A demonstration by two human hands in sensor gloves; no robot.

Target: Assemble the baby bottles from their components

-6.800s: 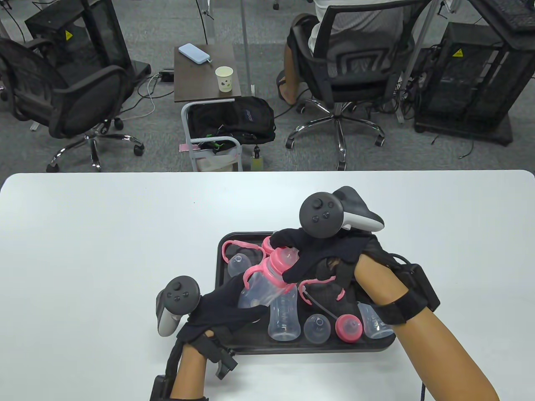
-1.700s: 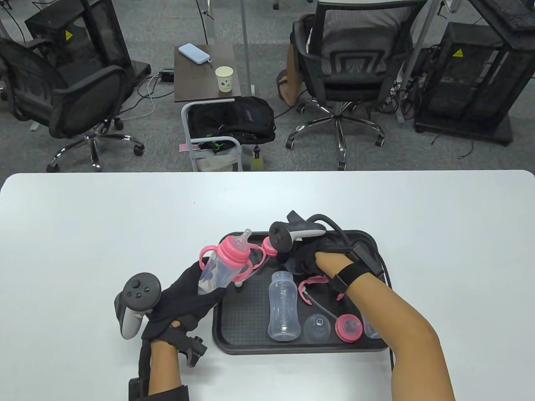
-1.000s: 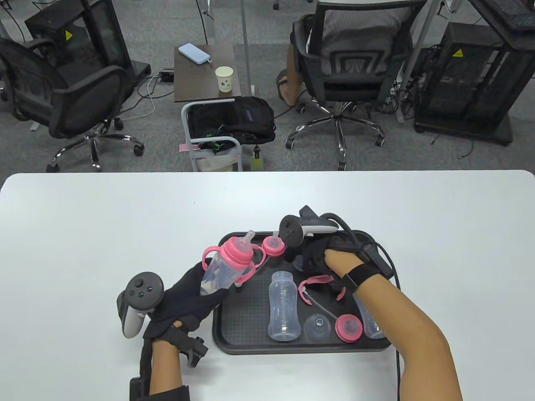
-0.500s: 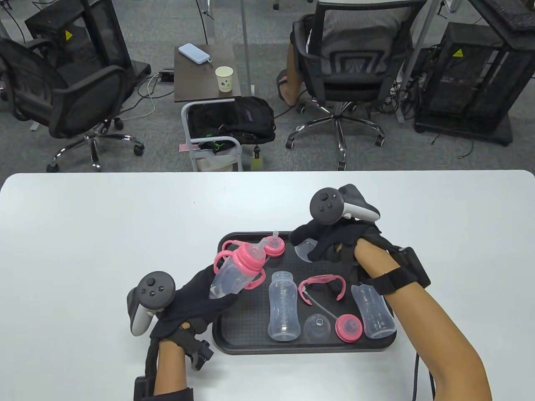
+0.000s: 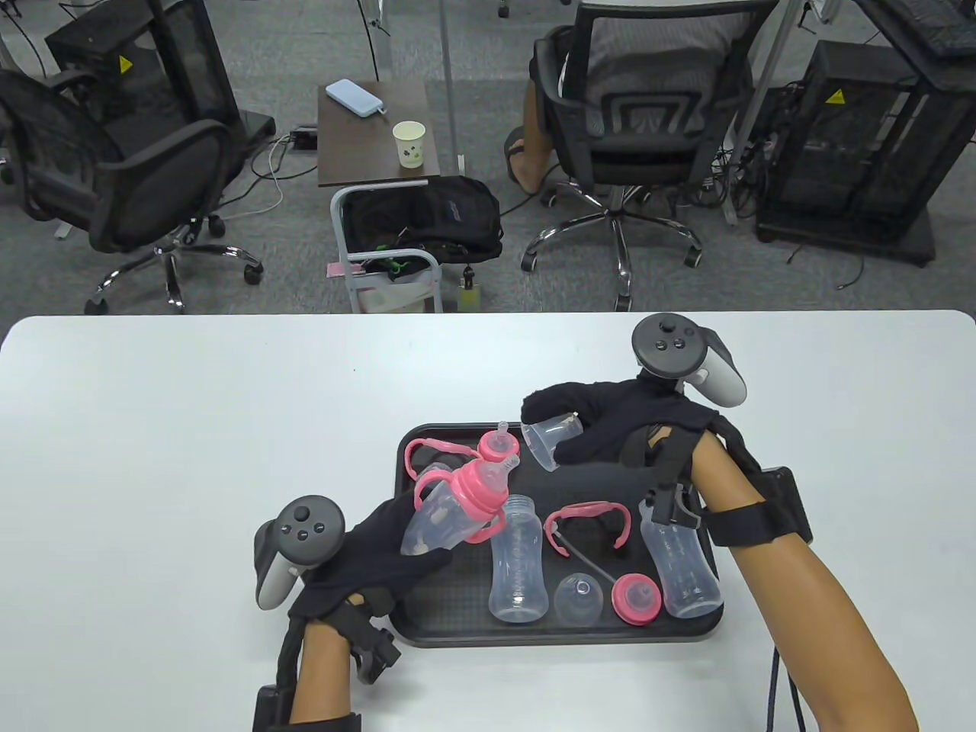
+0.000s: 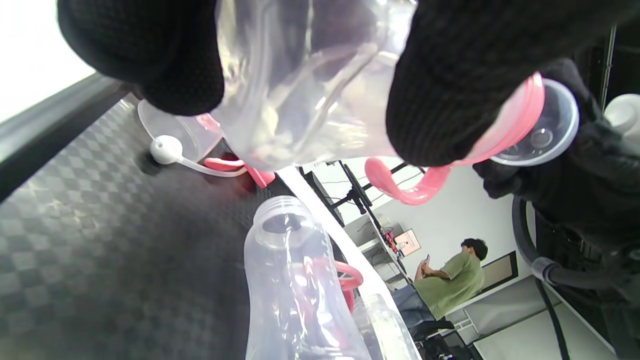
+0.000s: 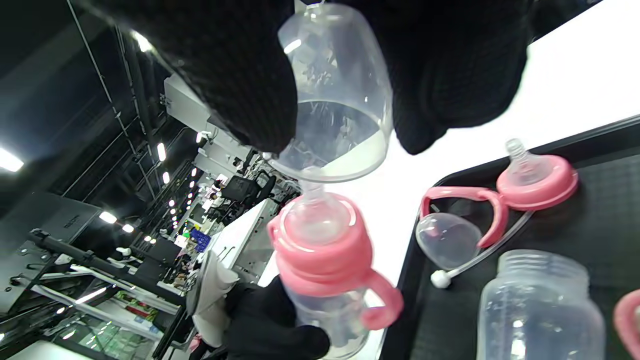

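The left hand (image 5: 381, 557) held a clear bottle (image 5: 435, 524) by its lower body, fingers wrapped around it, tilted over the left part of the black tray (image 5: 427, 610). This bottle had a pink collar with two curved handles (image 7: 320, 260) and a pale teat on top. The right hand (image 5: 625, 427) pinched a transparent dome cap (image 5: 547, 444) between thumb and fingers, its open mouth turned toward the teat and just beside it. In the right wrist view the cap rim (image 7: 345, 165) hung directly above the teat tip. An open empty bottle (image 5: 518, 564) lay in the tray.
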